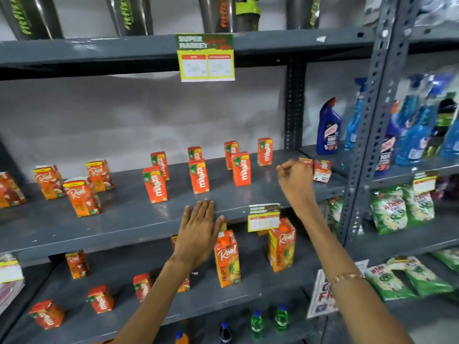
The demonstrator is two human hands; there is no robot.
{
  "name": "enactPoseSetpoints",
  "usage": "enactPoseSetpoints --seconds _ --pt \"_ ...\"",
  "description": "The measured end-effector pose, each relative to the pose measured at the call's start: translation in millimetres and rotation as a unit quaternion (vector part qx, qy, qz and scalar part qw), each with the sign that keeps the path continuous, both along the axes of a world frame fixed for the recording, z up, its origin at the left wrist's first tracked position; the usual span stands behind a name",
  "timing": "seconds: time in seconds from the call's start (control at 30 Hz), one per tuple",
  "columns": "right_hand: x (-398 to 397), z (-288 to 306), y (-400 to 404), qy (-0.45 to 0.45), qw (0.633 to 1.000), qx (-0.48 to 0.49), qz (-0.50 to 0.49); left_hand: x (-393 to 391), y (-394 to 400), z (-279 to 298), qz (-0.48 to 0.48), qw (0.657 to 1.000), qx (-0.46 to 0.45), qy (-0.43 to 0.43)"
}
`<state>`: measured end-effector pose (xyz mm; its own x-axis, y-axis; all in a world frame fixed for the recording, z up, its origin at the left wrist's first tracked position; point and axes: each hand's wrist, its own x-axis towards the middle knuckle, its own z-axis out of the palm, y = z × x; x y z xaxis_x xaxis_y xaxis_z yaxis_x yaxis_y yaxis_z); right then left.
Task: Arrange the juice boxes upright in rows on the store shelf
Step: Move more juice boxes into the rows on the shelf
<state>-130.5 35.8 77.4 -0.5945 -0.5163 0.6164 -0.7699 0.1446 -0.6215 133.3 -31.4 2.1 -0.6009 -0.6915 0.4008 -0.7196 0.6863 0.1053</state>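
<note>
Left hand [198,232] flat, fingers spread on shelf [124,214] edge; right hand [294,180] raised at 2 o'clock, fingers curled, empty, beside juice boxes [321,170].

One head-worn view, close to the shelving

It faces forward and slightly down at the middle shelf [124,219], near enough for both forearms to reach in from below.

Maaza boxes [199,176] stand in two rows mid-shelf [119,219], Real boxes [82,196] to their left, two tilted boxes [322,170] at the right end.
</note>
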Motion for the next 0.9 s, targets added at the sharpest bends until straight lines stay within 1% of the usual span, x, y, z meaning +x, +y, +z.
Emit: enactPoseSetpoints --seconds 0.07,0.13,0.17,0.23,0.3,0.37,0.5,0.57,0.6,0.7,0.77,0.9 --pt "-29.4 2.2 -0.7 0.076 0.988 0.090 -0.104 -22.5 4.0 0.6 -0.006 1.000 0.005 0.006" --pt "-49.0 2.1 -6.3 0.125 0.953 0.194 -0.196 -39.1 6.2 1.5 -0.003 1.000 0.005 0.009" --pt "-56.3 1.8 -9.1 0.131 0.938 0.233 -0.218 -44.9 7.0 1.5 0.000 1.000 0.006 0.008" --pt "-66.6 1.4 -16.1 0.129 0.922 0.279 -0.234 -50.9 6.7 0.6 0.006 1.000 0.007 0.011" --pt "-71.2 -1.1 -22.3 0.139 0.915 0.291 -0.241 -50.6 4.5 -0.8 0.005 1.000 0.006 0.019" --pt "-70.8 -5.9 -24.4 0.160 0.915 0.279 -0.241 -49.0 3.3 -2.5 0.003 1.000 -0.001 0.023" --pt "-67.5 -10.7 -24.6 0.168 0.932 0.259 -0.187 -49.8 2.0 -4.5 0.006 1.000 -0.011 0.020" --pt "-69.1 -8.4 -27.3 0.141 0.945 0.258 -0.141 -49.5 1.3 -5.3 0.004 1.000 -0.009 0.022" --pt "-70.2 -6.7 -29.5 0.114 0.952 0.260 -0.116 -49.3 0.9 -5.4 0.003 1.000 -0.008 0.022" --pt "-70.5 2.2 -38.1 -0.014 0.965 0.259 -0.043 -46.8 0.6 -5.4 -0.001 1.000 -0.002 0.019" --pt "-69.9 8.2 -46.4 -0.070 0.962 0.263 -0.020 -45.6 0.6 -4.7 -0.005 1.000 0.000 0.018" --pt "-70.0 14.7 -58.5 -0.129 0.955 0.268 -0.012 -44.4 1.3 -3.8 -0.008 1.000 0.008 0.016"
